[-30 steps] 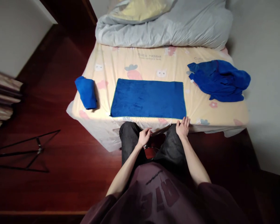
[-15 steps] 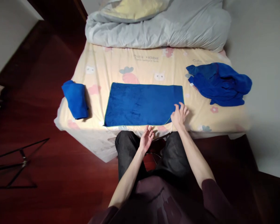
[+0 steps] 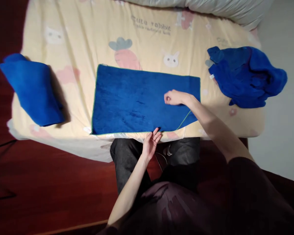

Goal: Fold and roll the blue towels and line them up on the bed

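Observation:
A blue cloth [image 3: 127, 101] with a thin green edge lies flat as a rectangle on the bed [image 3: 83, 36], its near right corner slanting. My right hand [image 3: 172, 97] is over the right part of the cloth with its fingers curled closed; what they hold, if anything, is hidden. Palm up, my left hand [image 3: 152, 142] rests at the near edge of the cloth, fingers apart and nothing in it.
A folded blue bundle [image 3: 36, 91] lies at the bed's left edge. On the right is a crumpled blue heap [image 3: 250, 76] with a small white tag. A grey quilt [image 3: 215, 9] runs along the far side, beside a wall [image 3: 284, 130].
My right hand has moved from the near right corner in over the cloth, and its fingers have closed. The view has come closer to the bed. My left hand stays near the front edge.

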Available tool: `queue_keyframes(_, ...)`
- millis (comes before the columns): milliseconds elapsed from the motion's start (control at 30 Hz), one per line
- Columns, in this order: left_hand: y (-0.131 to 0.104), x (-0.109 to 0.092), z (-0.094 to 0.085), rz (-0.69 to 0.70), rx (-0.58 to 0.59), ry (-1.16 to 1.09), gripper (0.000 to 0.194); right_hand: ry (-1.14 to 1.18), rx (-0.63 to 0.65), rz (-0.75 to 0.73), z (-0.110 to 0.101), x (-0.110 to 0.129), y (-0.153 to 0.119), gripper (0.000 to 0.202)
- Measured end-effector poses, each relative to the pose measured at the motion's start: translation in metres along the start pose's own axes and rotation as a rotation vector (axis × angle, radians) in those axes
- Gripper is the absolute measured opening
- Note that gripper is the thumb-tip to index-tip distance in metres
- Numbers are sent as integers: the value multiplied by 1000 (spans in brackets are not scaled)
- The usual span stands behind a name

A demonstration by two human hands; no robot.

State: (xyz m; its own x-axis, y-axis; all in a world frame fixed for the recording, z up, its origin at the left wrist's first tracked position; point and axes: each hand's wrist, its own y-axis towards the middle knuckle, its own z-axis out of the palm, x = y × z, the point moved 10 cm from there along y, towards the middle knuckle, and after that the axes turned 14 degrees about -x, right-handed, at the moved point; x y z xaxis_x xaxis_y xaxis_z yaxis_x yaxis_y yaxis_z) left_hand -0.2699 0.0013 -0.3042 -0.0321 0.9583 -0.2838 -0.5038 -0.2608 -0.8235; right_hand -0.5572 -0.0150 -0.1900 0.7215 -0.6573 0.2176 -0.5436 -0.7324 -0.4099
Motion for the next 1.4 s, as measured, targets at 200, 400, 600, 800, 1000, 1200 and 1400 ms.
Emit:
queue_keyframes(200, -2, -1, -5, -2, 26, 65, 11, -94, 349, 208, 45, -68, -140, 32)
queue_keyframes(400, -7, -6, -15, 5, -14, 131, 17, -328, 345, 351, 35, -58, -198, 33)
queue_keyframes(600, -5, -14, -16, 76, -191, 193, 16, 41, -435, 63, 44, 59, -132, 54)
queue_keyframes(800, -9, -27, -7, 209, -219, 347, 34, 190, -580, 228, 90, 15, -130, 60)
queue_keyframes(1000, -42, -91, -16, 643, -138, 880, 45, 111, -748, 643, 97, -123, -259, 56)
queue_keyframes(1200, -76, -225, -6, 1456, -364, 1316, 42, 252, -751, 768, 110, -155, -294, 33)
queue_keyframes(1400, -36, -267, -24, 1456, -383, 1595, 60, 395, -528, 870, 122, -170, -280, 21)
